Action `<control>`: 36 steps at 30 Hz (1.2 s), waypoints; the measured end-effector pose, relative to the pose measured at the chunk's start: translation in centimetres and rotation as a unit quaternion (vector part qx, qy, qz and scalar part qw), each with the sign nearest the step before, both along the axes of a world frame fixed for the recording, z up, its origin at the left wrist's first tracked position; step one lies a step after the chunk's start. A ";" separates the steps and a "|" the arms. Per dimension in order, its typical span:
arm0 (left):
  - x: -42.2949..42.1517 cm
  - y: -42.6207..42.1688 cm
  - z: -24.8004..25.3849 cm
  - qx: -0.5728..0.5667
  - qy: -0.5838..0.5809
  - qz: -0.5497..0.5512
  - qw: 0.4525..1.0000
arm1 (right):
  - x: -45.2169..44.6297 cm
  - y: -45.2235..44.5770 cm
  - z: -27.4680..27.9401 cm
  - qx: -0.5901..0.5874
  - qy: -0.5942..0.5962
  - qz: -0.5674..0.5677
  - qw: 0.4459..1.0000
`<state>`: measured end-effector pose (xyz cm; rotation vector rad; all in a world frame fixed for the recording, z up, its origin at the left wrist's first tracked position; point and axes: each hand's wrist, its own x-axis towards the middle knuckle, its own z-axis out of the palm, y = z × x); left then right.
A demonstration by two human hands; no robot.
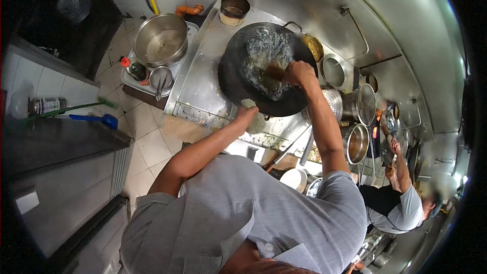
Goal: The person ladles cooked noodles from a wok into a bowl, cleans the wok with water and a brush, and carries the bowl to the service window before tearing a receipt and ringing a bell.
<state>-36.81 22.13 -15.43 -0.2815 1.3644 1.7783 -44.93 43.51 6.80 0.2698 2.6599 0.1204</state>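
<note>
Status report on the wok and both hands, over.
Left hand gripping grayish cloth at near rim of wok. Right hand holding blurred brown tool over wet, whitish interior. No visible obstruction; co-worker off to the right.

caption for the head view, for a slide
Right hand holding what looks like a brush in a wet wok, left hand gripping a cloth at its rim

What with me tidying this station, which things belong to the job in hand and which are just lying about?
In use:
Wok, foamy liquid inside
Brown tool, blurred, in the right hand
Greyish cloth, in the left hand by the wok's rim

Seemingly just lying about:
Red-capped bottle
Steel pot beside it
Blue scoop
Green-handled tool
</note>
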 end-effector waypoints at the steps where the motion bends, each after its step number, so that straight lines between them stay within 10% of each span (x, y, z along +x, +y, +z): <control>1: 0.2 0.6 -0.7 -0.012 0.046 0.030 0.998 | -0.2 0.7 -2.6 -0.020 0.013 -0.027 0.999; 4: 0.5 -0.2 1.8 -0.036 0.041 0.011 0.998 | -0.3 4.0 -11.1 -0.035 0.155 -0.095 0.983; 9: 0.3 -0.4 2.2 -0.032 0.027 0.039 0.998 | 0.3 -1.5 -1.9 -0.082 0.009 -0.039 0.996; 12: 1.0 -0.2 0.9 -0.032 0.009 0.013 0.999 | 0.4 -1.2 -8.0 -0.112 0.008 -0.044 0.993; 14: -0.2 0.0 2.8 -0.055 -0.028 0.000 0.998 | -0.5 1.1 -11.6 -0.118 0.195 -0.073 0.971; 18: 0.1 -0.1 0.7 -0.033 -0.014 -0.001 0.999 | 1.3 -4.5 3.4 -0.190 -0.143 -0.103 0.966; 24: -0.4 0.0 3.2 -0.068 -0.004 -0.006 0.998 | -1.4 0.5 -8.3 -0.132 0.119 -0.112 0.978; 27: -0.3 -0.1 0.8 -0.035 0.010 -0.011 0.999 | 0.9 -2.4 0.7 -0.163 -0.093 -0.056 0.981; 32: 0.6 0.0 0.5 0.006 -0.011 0.014 1.000 | 0.9 -1.8 -1.2 -0.028 -0.147 0.031 0.988; 34: 0.0 0.1 1.2 -0.025 -0.048 -0.015 0.998 | -0.9 1.7 -9.2 -0.043 0.146 -0.047 0.987; 36: -0.2 0.3 1.5 -0.022 -0.026 -0.006 0.999 | -1.9 2.9 -10.1 -0.039 0.181 -0.031 0.982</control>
